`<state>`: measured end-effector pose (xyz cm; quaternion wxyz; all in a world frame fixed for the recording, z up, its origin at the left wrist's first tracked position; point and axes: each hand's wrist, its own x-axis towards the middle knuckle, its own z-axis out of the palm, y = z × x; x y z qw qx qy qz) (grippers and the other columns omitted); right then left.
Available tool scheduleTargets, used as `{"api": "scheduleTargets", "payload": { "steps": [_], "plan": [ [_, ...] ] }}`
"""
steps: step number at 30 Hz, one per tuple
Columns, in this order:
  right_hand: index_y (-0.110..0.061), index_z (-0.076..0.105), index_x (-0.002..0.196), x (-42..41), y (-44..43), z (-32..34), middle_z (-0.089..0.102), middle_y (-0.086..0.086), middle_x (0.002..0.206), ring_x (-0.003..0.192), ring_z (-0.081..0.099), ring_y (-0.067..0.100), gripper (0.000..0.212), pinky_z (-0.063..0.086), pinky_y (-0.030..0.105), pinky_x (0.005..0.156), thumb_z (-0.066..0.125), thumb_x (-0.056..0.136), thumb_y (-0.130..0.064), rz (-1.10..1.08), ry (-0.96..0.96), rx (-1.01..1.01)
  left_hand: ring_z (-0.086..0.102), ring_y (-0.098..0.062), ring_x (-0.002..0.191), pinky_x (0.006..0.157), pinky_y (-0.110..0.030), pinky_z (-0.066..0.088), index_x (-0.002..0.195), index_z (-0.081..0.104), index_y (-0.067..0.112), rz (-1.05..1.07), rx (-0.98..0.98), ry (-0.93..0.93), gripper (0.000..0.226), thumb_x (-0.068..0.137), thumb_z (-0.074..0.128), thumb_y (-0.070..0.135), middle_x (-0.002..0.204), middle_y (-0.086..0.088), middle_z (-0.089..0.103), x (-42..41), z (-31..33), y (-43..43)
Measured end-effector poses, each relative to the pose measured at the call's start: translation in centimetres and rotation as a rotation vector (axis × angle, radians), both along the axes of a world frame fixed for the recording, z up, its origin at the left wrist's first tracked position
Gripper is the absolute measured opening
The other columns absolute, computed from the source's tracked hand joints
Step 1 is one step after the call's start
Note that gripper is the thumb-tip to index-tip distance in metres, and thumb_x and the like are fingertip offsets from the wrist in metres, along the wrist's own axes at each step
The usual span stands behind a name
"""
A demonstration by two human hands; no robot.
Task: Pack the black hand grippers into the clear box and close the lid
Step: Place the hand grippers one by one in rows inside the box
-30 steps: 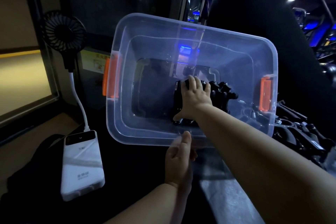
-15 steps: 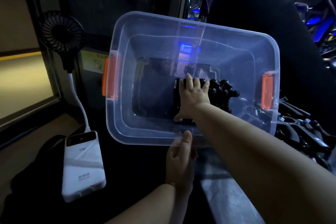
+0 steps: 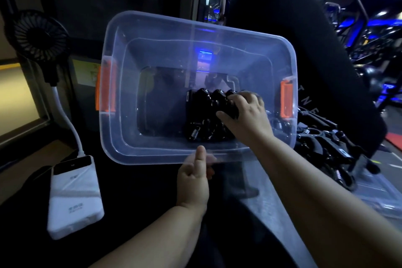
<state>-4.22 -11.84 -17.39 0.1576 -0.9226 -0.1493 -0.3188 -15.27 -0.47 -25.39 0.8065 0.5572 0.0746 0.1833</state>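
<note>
Right grip curls round the black hand grippers on the right half of the clear box floor. Seat them flat, handles aligned, before you release. Left grip pinches the near rim; hold the box steady.

In the box (right half) lie hand grippers, a further pile outside to its right.

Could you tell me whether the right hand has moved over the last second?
Yes. The right hand has shifted rightward across the hand grippers, toward the right orange latch.
</note>
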Motion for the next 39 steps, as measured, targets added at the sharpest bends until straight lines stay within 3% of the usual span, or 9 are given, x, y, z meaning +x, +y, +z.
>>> {"api": "scheduleTargets", "payload": {
  "steps": [3, 5, 10, 15, 20, 23, 28, 35, 39],
  "plan": [
    [-0.015, 0.067, 0.105, -1.8, -2.7, -1.1, 0.059, 0.007, 0.109, 0.105, 0.053, 0.032, 0.043, 0.038, 0.032, 0.092, 0.057, 0.082, -0.048, 0.044, -0.199, 0.050, 0.053, -0.005, 0.058, 0.065, -0.024, 0.043, 0.062, 0.070, 0.020, -0.022, 0.016, -0.017, 0.049, 0.096, 0.040, 0.040, 0.071, -0.006, 0.071, 0.0, -0.2, -0.1],
    [-0.012, 0.068, 0.099, -3.1, -4.3, -1.6, 0.060, 0.008, 0.100, 0.096, 0.054, 0.028, 0.033, 0.040, 0.032, 0.086, 0.057, 0.085, -0.039, 0.052, -0.332, 0.066, 0.052, -0.009, 0.062, 0.066, -0.025, 0.042, 0.062, 0.070, 0.020, -0.033, 0.015, -0.042, 0.052, 0.097, 0.038, 0.040, 0.078, -0.006, 0.074, -0.2, -0.2, -0.1],
    [-0.009, 0.065, 0.098, -5.0, -8.9, -4.0, 0.058, 0.011, 0.100, 0.096, 0.049, 0.027, 0.030, 0.040, 0.039, 0.086, 0.053, 0.089, -0.034, -0.083, -0.434, 0.201, 0.047, -0.006, 0.058, 0.061, -0.021, 0.039, 0.061, 0.073, 0.018, -0.064, 0.011, -0.081, 0.056, 0.097, 0.036, 0.040, 0.080, -0.004, 0.075, -0.3, -0.1, -0.2],
    [-0.011, 0.061, 0.109, -4.8, -13.7, -5.6, 0.057, 0.016, 0.116, 0.114, 0.047, 0.035, 0.045, 0.032, 0.043, 0.097, 0.041, 0.086, -0.044, -0.401, -0.208, 0.391, 0.045, -0.009, 0.059, 0.058, -0.020, 0.038, 0.059, 0.074, 0.023, -0.054, 0.021, -0.084, 0.058, 0.098, 0.034, 0.040, 0.079, -0.004, 0.075, -0.2, -0.2, -0.3],
    [-0.017, 0.053, 0.130, -3.7, -17.1, -6.8, 0.040, 0.012, 0.144, 0.137, 0.025, 0.029, 0.051, 0.013, 0.047, 0.113, 0.042, 0.091, -0.049, -0.681, 0.083, 0.152, 0.046, -0.009, 0.058, 0.057, -0.020, 0.038, 0.059, 0.073, 0.021, -0.060, 0.023, -0.084, 0.058, 0.097, 0.034, 0.041, 0.080, -0.006, 0.075, -0.2, -0.3, -0.3],
    [-0.022, 0.043, 0.140, -3.3, -18.4, -7.2, 0.025, 0.010, 0.156, 0.145, 0.010, 0.029, 0.065, 0.002, 0.048, 0.116, 0.039, 0.089, -0.063, -0.772, 0.234, 0.107, 0.047, -0.008, 0.058, 0.058, -0.020, 0.038, 0.059, 0.073, 0.020, -0.055, 0.017, -0.081, 0.057, 0.096, 0.035, 0.042, 0.079, -0.005, 0.075, -0.2, -0.3, -0.3],
    [-0.025, 0.048, 0.137, -3.1, -18.6, -7.3, 0.028, 0.011, 0.153, 0.135, 0.025, 0.037, 0.074, 0.017, 0.053, 0.108, 0.047, 0.080, -0.073, -0.829, 0.259, 0.081, 0.048, -0.004, 0.053, 0.056, -0.020, 0.038, 0.064, 0.071, 0.013, -0.049, 0.015, -0.081, 0.055, 0.091, 0.036, 0.046, 0.078, -0.005, 0.075, -0.1, -0.1, -0.5],
    [-0.023, 0.058, 0.126, -3.3, -18.7, -7.5, 0.035, 0.011, 0.146, 0.126, 0.034, 0.043, 0.066, 0.023, 0.053, 0.105, 0.051, 0.080, -0.070, -0.821, 0.226, 0.117, 0.048, -0.003, 0.053, 0.056, -0.020, 0.038, 0.064, 0.072, 0.014, -0.064, 0.014, -0.085, 0.056, 0.084, 0.037, 0.052, 0.078, -0.005, 0.075, -0.1, -0.2, -0.5],
    [-0.021, 0.061, 0.121, -3.8, -18.4, -7.2, 0.041, 0.007, 0.141, 0.124, 0.034, 0.041, 0.054, 0.024, 0.051, 0.104, 0.052, 0.086, -0.061, -0.757, 0.136, 0.256, 0.049, -0.004, 0.055, 0.059, -0.022, 0.039, 0.058, 0.073, 0.023, -0.059, 0.023, -0.079, 0.054, 0.085, 0.036, 0.053, 0.078, -0.003, 0.075, -0.2, -0.1, -0.4]
  ]
}}
